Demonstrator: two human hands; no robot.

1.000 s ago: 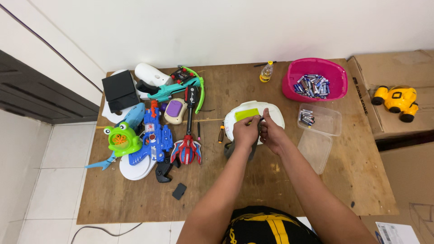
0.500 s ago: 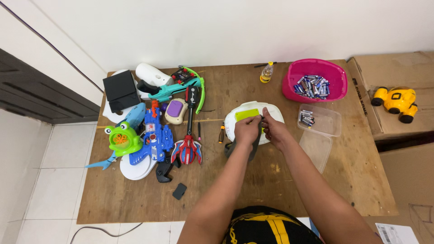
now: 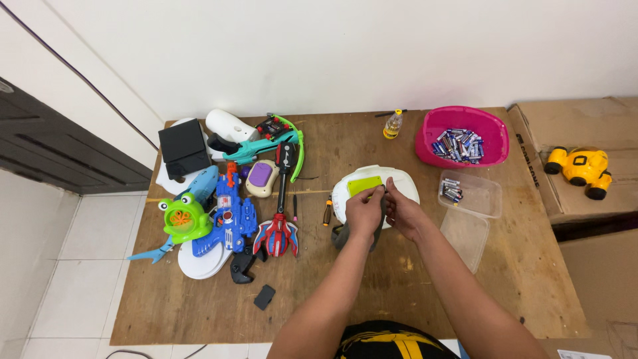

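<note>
White toy (image 3: 399, 183) with lime battery cover (image 3: 365, 185): both hands pinch at its edge, left (image 3: 363, 214), right (image 3: 403, 214). Brace toy flat on desk (image 3: 199, 312), pry gently.

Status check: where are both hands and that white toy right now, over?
Left hand and right hand both on the white toy, fingers at its green panel. Toy flat on the table. Screwdriver beside it, nothing blocking.

Setting: home-style toy repair bench.
Worn wooden table (image 3: 199, 312) against white wall; toy pile (image 3: 226, 193), pink battery tub (image 3: 462, 126), tiled floor (image 3: 53, 266).
</note>
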